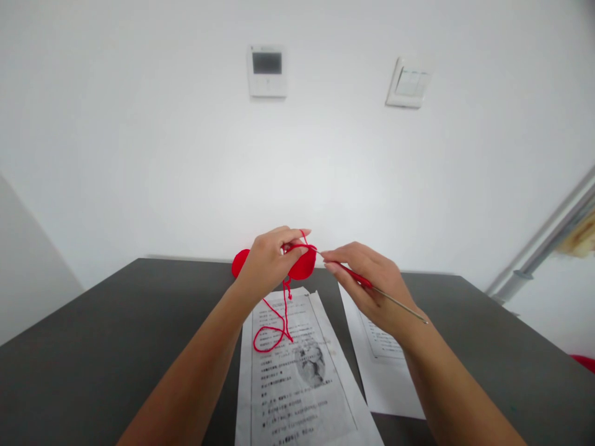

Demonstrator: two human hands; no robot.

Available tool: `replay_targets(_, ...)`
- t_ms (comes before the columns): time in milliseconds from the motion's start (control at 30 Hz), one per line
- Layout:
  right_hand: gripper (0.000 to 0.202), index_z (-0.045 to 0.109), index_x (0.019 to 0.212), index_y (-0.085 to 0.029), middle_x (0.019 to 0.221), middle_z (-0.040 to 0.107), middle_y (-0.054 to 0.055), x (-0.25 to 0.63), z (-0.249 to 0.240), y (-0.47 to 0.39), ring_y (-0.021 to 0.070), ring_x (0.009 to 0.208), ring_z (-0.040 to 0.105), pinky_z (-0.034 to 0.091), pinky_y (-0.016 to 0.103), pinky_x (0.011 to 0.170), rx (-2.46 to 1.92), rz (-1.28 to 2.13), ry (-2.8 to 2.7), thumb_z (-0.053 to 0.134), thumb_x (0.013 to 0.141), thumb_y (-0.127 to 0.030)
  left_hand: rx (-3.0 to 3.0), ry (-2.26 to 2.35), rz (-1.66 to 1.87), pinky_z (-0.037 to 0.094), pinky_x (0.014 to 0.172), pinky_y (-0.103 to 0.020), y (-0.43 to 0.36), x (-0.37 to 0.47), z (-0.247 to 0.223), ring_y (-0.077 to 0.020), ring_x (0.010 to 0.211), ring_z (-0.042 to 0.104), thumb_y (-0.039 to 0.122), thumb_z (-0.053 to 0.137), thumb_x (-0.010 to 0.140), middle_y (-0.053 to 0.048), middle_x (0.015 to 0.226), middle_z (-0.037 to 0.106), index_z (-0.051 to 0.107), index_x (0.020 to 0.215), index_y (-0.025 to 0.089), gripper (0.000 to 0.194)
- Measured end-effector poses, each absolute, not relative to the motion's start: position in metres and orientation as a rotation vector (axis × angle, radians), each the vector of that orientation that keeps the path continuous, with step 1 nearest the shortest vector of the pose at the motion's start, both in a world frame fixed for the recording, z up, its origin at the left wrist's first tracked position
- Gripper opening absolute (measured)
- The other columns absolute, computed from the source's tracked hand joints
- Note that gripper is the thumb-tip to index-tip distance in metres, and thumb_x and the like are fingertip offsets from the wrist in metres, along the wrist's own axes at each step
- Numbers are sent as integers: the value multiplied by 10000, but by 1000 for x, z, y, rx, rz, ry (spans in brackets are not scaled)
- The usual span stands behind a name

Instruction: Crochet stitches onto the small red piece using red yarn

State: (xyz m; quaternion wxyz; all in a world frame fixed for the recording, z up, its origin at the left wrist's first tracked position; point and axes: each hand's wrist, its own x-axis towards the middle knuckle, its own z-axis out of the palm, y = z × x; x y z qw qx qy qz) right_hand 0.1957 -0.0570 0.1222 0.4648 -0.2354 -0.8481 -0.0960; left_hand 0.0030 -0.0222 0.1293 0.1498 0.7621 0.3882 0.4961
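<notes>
Between thumb and fingers, my left hand point(274, 257) pinches a round red crochet piece point(303, 265). A strand of red yarn point(285, 313) passes over its index finger, and more of it trails down in a loop onto the printed sheet below. My right hand point(367, 275) is closed around the red grip of a crochet hook point(356, 275), whose metal shaft sticks out past the wrist. The hook's tip meets the right edge of the crochet piece; whether it is inside a stitch I cannot tell. Behind my left hand sits another round red thing point(240, 262), partly covered.
A printed sheet with a picture point(297, 384) lies on the dark table point(116, 328) under the yarn. To its right is a second paper point(390, 387), partly beneath my right arm. The white wall behind carries a panel point(268, 83) and a light switch point(409, 83).
</notes>
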Motion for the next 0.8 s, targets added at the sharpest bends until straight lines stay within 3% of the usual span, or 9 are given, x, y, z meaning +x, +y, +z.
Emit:
replay_targets(267,163,641,1026,-167,877,719,72,204,130,-65,173,781,642,510,289,688,-656,-193,-2197,494,957,-172,2206,1025,1230,483,757,-297,-13,-1,125,-169,843,640,150,580,811,-57,925,720,721,1064,163,290)
replay_targets(433,150,656,983,-171,862,725,51,207,131,-67,145,748,641,493,259,669,-658,-107,-2169,514,941,-149,2148,945,1162,491,779,-297,-15,-4,126,-178,878,648,175,597,803,-72,997,728,738,935,158,194)
replay_targets(600,157,672,989,-178,863,734,50,207,131,-68,151,751,645,493,268,667,-622,-83,-2152,528,932,-153,2094,910,1140,500,764,-282,-15,-7,127,-177,881,654,190,608,798,-67,997,729,729,1010,162,246)
replay_targets(800,149,722,935,-211,830,735,28,204,125,-62,152,747,667,508,273,672,-733,273,-1942,575,926,-235,2047,918,1143,500,768,-283,-13,-9,127,-177,887,654,205,627,783,-68,1064,732,740,904,173,168)
